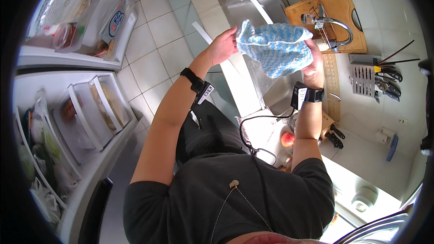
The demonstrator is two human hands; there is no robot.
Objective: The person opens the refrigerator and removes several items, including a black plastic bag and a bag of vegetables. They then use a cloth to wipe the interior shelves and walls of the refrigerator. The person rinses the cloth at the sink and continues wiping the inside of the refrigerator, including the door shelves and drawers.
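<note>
A blue and white striped cloth point(276, 52) is stretched between my two hands, held over a stainless steel sink point(234, 5). My left hand point(222, 47) grips its left edge, with the fingertips partly hidden behind the fabric. At the opposite edge my right hand point(313, 61) holds the cloth, its thumb on top and the other fingers mostly underneath. A fold with a white border runs across the cloth's upper half. Just beyond my right hand arches a chrome faucet point(346, 30).
An open refrigerator point(118, 108) stands at left, with food inside. A wooden cutting board point(349, 3) leans behind the faucet. A wall rack point(362, 78) holds knives and chopsticks. A red apple point(288, 139) lies on the counter near my right forearm. A black cable point(259, 117) hangs from my right wrist device.
</note>
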